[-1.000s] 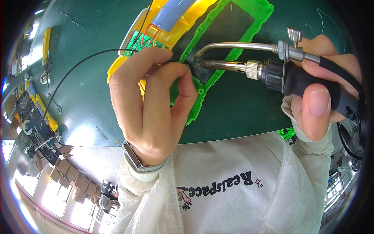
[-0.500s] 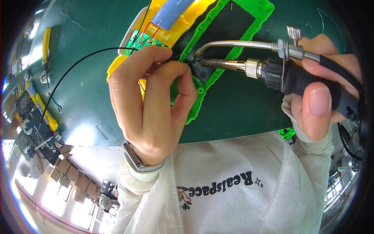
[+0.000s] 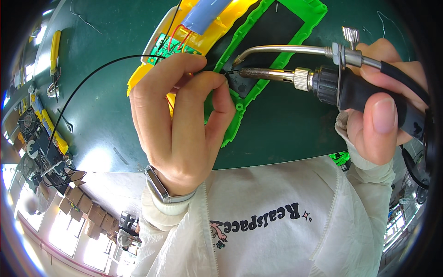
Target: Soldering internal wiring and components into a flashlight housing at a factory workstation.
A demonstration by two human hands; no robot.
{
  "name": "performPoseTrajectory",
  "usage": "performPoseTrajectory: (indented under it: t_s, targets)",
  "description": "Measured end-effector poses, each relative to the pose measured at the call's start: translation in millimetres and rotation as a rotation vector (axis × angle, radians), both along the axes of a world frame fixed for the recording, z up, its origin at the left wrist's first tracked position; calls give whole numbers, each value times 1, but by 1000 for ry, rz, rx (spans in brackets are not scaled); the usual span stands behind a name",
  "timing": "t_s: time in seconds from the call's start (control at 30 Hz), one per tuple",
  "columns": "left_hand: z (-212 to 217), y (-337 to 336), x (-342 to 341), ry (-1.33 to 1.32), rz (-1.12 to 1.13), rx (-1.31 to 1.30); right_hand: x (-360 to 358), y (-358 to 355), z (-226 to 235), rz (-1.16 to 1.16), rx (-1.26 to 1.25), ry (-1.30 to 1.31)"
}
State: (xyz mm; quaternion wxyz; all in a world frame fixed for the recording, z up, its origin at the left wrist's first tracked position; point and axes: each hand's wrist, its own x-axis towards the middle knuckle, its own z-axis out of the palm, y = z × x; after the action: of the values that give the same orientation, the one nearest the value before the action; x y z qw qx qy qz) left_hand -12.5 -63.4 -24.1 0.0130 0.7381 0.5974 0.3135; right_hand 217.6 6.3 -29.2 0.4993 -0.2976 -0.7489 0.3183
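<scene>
My left hand [image 3: 182,115] is closed in a pinch on a thin black wire, whose dark end [image 3: 232,72] sticks out past the fingertips. Meeting that end is the tip of a soldering iron [image 3: 281,76], its black handle gripped in my right hand [image 3: 385,111]. A curved metal feed tube [image 3: 281,49] clamped to the iron arches over to the same spot. Below them lies a green plastic frame [image 3: 235,117] with a dark panel [image 3: 272,34]. Behind my left fingers, a yellow housing [image 3: 212,34] holds a green circuit board [image 3: 161,48] with red wires and a blue cylinder [image 3: 203,16].
A long black cable [image 3: 92,71] arches across the green tabletop [image 3: 110,120] toward my left hand. Yellow-handled cutters [image 3: 55,60] and another yellow-and-blue tool [image 3: 48,122] lie at the left. Cardboard boxes [image 3: 85,207] stand beyond the table edge.
The iron and my right hand have shifted very slightly to the right. The tip stays at the wire end, and my left hand keeps its pinch.
</scene>
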Motion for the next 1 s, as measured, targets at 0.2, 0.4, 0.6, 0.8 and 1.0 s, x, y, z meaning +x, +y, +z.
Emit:
performPoseTrajectory:
  t_s: [0.2, 0.4, 0.6, 0.8, 1.0]
  targets:
    - [0, 0, -1, 26, -1, 10, -2, -2, -2, 50, -62, 87]
    - [0, 0, -1, 49, -4, 14, 0, 0, -4, 91, -62, 121]
    - [0, 1, -1, 33, -9, 10, 0, 2, 0, 44, -29, 91]
    - [0, 1, -2, 28, -16, 10, -1, -1, -2, 84, -83, 125]
    - [0, 1, -3, 30, -23, 12, 0, 0, -3, 64, -62, 101]
